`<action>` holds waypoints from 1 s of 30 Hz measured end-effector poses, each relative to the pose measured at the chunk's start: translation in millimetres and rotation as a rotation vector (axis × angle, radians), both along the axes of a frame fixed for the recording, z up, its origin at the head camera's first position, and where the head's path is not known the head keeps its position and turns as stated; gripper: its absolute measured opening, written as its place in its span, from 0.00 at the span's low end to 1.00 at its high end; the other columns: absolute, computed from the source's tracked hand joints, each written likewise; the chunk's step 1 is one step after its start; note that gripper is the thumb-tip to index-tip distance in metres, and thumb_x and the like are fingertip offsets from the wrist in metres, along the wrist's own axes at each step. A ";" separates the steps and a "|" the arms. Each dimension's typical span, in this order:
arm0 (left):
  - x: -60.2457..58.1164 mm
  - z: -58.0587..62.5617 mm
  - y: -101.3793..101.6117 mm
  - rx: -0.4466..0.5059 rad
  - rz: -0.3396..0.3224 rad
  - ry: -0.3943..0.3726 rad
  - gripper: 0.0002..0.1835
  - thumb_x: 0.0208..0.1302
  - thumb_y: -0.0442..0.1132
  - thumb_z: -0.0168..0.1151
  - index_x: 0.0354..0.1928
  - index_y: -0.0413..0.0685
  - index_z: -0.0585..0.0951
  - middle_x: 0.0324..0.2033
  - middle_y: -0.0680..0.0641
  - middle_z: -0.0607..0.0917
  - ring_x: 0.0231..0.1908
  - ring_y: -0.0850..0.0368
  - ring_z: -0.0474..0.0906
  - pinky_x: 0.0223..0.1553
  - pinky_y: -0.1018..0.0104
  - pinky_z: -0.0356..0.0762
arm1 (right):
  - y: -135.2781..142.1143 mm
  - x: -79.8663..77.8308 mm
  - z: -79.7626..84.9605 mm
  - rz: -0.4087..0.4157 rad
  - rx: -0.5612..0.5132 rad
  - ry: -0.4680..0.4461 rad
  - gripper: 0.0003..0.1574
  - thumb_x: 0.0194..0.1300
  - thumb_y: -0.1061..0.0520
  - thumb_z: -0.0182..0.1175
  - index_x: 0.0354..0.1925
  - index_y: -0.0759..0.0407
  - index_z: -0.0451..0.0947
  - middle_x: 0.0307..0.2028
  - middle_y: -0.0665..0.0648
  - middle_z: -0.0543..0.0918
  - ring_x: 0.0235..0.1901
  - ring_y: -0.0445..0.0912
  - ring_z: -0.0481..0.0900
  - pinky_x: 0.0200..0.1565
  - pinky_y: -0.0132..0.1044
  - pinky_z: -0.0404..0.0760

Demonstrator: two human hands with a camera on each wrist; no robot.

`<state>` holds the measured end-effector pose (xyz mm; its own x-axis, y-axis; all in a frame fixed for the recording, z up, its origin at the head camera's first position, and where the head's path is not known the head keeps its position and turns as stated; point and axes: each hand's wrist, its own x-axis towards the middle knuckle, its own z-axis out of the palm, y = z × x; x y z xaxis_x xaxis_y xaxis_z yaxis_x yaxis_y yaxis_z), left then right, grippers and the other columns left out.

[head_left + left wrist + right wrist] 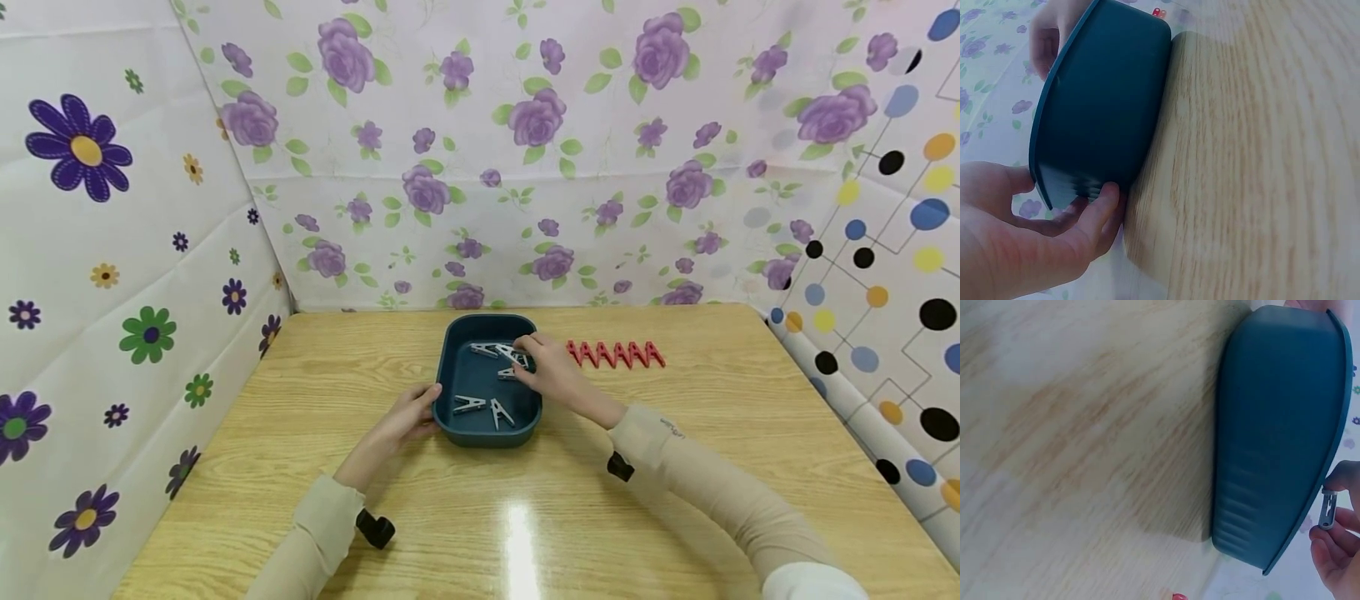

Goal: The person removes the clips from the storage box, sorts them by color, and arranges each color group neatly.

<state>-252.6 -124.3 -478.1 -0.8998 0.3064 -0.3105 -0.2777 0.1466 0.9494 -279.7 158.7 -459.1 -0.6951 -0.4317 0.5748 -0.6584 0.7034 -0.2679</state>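
Note:
A dark teal plastic bin [487,439] stands on the table, with several grey clothespins [470,405] lying loose inside. My left hand [408,414] grips the bin's left side, thumb at the rim and fingers against the outer wall, as the left wrist view shows. Over the bin's far right part, my right hand [551,371] pinches one grey clothespin [1328,510] between thumb and fingers. In the right wrist view that clothespin appears just above the rim, end toward the camera. Right of the bin, red clothespins [587,352] lie side by side in a row.
The wooden table [345,358] reaches back to a flowered cloth [480,208]. Patterned cloths also hang at the left and right sides. A dark wrist-worn device [375,529] sits under the left cuff, another [620,467] under the right.

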 end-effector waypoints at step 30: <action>-3.5 -2.3 1.5 -0.011 0.028 -0.020 0.32 0.75 0.52 0.47 0.70 0.37 0.62 0.62 0.33 0.74 0.53 0.52 0.80 0.47 0.64 0.81 | 30.0 1.4 6.8 -0.152 -0.125 -0.076 0.14 0.60 0.57 0.67 0.41 0.63 0.79 0.35 0.60 0.82 0.33 0.50 0.79 0.33 0.41 0.80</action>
<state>-256.1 -122.8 -480.4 -0.9018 0.2772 -0.3315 -0.3006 0.1487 0.9421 -278.3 188.7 -452.3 -0.7903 -0.2476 0.5604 -0.5220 0.7510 -0.4043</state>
